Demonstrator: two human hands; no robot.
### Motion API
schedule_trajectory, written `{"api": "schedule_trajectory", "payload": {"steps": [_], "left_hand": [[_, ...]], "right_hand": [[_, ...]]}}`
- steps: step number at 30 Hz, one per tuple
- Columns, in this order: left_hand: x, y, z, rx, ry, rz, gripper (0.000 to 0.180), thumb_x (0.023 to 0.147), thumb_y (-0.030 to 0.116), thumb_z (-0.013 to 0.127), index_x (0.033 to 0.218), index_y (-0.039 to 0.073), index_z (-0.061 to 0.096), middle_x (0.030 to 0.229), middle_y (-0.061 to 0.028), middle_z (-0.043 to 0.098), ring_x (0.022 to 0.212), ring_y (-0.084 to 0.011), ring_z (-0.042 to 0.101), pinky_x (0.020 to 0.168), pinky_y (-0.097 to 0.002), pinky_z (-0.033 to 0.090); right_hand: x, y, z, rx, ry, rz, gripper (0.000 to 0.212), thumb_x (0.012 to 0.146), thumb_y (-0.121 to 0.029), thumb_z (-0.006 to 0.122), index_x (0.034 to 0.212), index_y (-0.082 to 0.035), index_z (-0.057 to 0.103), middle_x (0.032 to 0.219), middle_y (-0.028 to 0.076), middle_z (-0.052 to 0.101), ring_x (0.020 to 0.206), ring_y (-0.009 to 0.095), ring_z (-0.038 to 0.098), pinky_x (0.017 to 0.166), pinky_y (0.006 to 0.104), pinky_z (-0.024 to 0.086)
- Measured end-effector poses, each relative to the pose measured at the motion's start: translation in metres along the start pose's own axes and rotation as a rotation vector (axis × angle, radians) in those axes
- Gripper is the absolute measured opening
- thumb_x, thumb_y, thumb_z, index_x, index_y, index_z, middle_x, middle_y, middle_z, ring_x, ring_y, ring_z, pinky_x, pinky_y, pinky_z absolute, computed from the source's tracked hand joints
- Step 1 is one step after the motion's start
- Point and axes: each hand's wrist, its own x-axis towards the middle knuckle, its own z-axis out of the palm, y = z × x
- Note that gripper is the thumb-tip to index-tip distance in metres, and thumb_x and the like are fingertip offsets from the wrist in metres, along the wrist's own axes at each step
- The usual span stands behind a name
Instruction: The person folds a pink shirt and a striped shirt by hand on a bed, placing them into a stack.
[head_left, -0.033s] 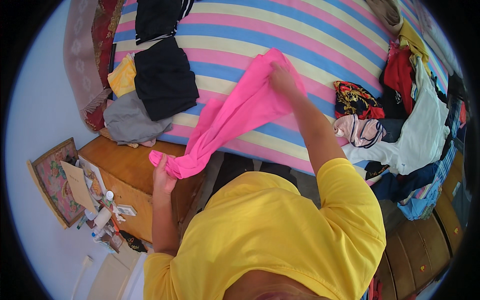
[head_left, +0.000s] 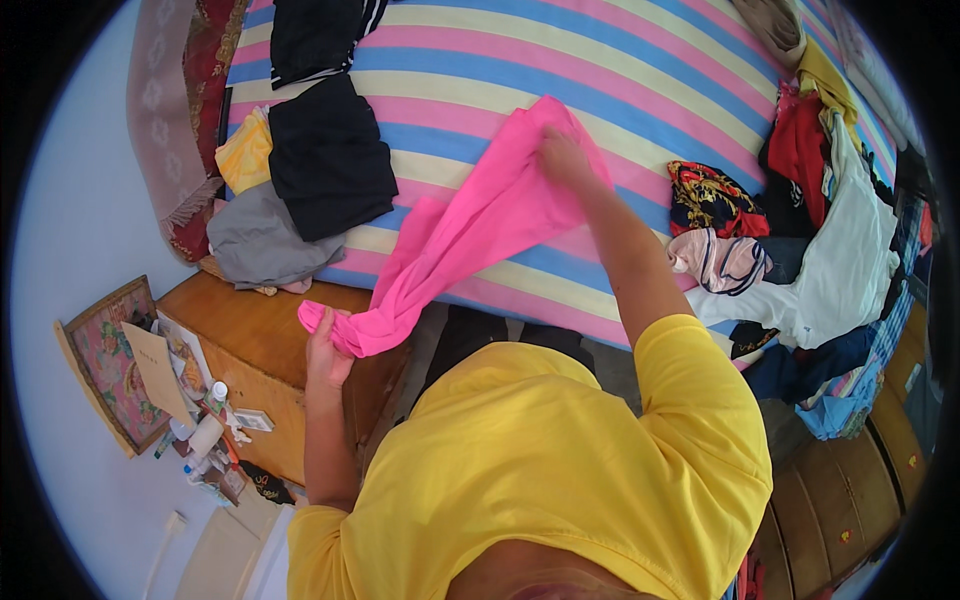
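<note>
Step in hand: a pink garment (head_left: 470, 235) is being stretched out lengthwise between both hands, probably to straighten it for folding.
Left hand (head_left: 328, 352): closed around the lower end of the garment, held off the bed's edge above the wooden cabinet (head_left: 250, 345).
Right hand (head_left: 560, 155): fingers pinched shut on the upper end, pressed down on the striped bed (head_left: 560, 60).
Garment's place: mostly draped over the bed's near edge, slanting down to the left.
Nearby: a folded pile topped by a black garment (head_left: 330, 155) lies to the left; loose clothes (head_left: 800, 240) are heaped on the right.
Next move, judged: the cloth would need to be laid flat on the bed and smoothed.
</note>
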Motion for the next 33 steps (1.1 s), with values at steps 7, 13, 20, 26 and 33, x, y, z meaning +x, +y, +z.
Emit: {"api": "schedule_trajectory", "payload": {"steps": [7,13,20,26,33], "left_hand": [[0.010,0.016,-0.001,-0.052,-0.062,0.071,0.024,0.092,0.028,0.047,0.095,0.006,0.055,0.089,-0.0048,0.060,0.087,-0.0183,0.058,0.082,-0.0349,0.047],[0.014,0.081,0.038,-0.035,-0.060,0.392,0.037,0.093,0.031,0.043,0.120,0.006,0.045,0.118,-0.0062,0.054,0.108,-0.0197,0.052,0.094,-0.0373,0.041],[0.008,0.148,0.130,0.053,-0.363,0.626,0.043,0.095,0.036,0.034,0.124,0.005,0.042,0.125,-0.0097,0.049,0.114,-0.0233,0.048,0.097,-0.0398,0.038],[-0.017,0.167,0.180,-0.079,-0.617,0.666,0.037,0.094,0.034,0.038,0.118,0.007,0.047,0.117,-0.0096,0.055,0.108,-0.0225,0.052,0.093,-0.0390,0.041],[-0.033,0.161,0.184,-0.104,-0.717,0.646,0.038,0.094,0.036,0.037,0.115,0.007,0.048,0.116,-0.0104,0.055,0.108,-0.0248,0.052,0.095,-0.0429,0.038]], "right_hand": [[-0.014,0.019,-0.013,0.165,-0.194,0.040,0.015,0.068,-0.015,0.054,0.073,-0.004,0.062,0.075,0.015,0.059,0.077,0.033,0.058,0.069,0.0444,0.046],[-0.072,0.024,-0.148,0.281,0.147,0.152,0.012,0.067,-0.013,0.057,0.076,-0.005,0.057,0.073,0.016,0.057,0.070,0.033,0.057,0.064,0.0429,0.045],[-0.136,0.009,-0.279,0.083,0.430,0.190,0.020,0.070,-0.009,0.055,0.089,-0.005,0.061,0.075,0.015,0.056,0.072,0.033,0.056,0.064,0.0430,0.045],[-0.186,0.001,-0.308,0.013,0.538,0.159,0.014,0.069,-0.007,0.054,0.080,-0.003,0.060,0.073,0.015,0.053,0.071,0.033,0.055,0.063,0.0420,0.044],[-0.239,-0.002,-0.290,0.005,0.423,0.026,0.007,0.059,-0.002,0.054,0.066,-0.001,0.056,0.083,0.012,0.059,0.089,0.030,0.053,0.083,0.0380,0.042]]}}
